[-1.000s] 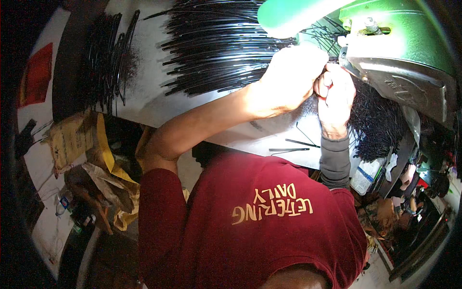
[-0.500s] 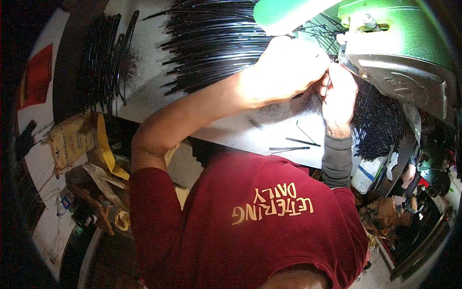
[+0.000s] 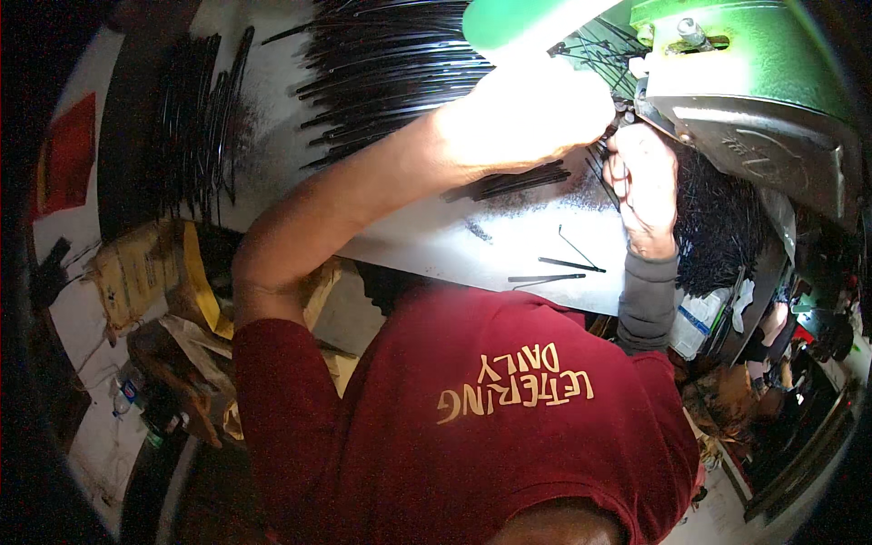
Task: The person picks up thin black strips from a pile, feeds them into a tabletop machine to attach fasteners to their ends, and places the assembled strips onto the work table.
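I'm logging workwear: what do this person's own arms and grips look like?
The left grip and right grip are gloveless; glare hides finer detail on the left. A dark red shirt with pale lettering leaves the left forearm bare; a dark grey sleeve reaches the right wrist.

Strong white glare on your left hand (image 3: 554, 109) and the green machine (image 3: 772, 68), dimmer light around you, bent edges, grainy black rim
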Demonstrator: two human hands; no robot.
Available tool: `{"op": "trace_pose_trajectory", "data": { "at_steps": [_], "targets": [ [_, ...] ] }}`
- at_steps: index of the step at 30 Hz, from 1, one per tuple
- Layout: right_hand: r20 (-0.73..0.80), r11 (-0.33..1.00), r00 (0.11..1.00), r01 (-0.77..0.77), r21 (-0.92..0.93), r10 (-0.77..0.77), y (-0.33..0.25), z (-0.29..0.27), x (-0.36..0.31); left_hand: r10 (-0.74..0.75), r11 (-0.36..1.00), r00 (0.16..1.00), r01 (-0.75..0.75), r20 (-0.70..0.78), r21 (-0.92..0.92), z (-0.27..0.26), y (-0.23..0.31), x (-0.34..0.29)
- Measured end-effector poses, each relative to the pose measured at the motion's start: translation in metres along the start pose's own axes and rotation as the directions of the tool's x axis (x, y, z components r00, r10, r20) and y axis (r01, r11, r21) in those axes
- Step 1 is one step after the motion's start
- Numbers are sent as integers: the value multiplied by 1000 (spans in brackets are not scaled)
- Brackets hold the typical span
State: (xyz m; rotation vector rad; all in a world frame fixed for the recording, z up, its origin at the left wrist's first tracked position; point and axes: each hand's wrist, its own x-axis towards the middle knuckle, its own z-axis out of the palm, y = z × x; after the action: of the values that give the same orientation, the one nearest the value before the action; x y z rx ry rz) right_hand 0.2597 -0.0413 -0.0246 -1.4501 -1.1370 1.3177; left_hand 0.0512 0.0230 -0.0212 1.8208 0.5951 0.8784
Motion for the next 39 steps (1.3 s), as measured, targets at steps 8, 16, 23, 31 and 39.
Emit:
{"op": "trace_pose_trajectory", "data": {
  "at_steps": [8, 16, 23, 31, 39],
  "targets": [
    [-54, 1000, 998, -21, 23, 22, -5, 10, -26, 681, 595, 733, -547, -7, 588, 5, -15, 6],
    [89, 701, 884, 421, -576, -459, 10, 23, -40, 234, 708, 971, -209, 55, 675, 31, 7, 7],
    [59, 569, 861, 383, -728, -505, 15, 11, -76, 58, 934, 998, -40, -40, 355, 56, 30, -9],
    [-219, 535, 806, 138, -834, -550, -1, -61, -103, -139, 955, 975, 178, -172, 238, 67, 22, -39],
    [-143, 503, 852, 154, -850, -503, 12, -54, -106, -190, 954, 966, 223, -173, 201, 61, 28, -54]
  ]
}}
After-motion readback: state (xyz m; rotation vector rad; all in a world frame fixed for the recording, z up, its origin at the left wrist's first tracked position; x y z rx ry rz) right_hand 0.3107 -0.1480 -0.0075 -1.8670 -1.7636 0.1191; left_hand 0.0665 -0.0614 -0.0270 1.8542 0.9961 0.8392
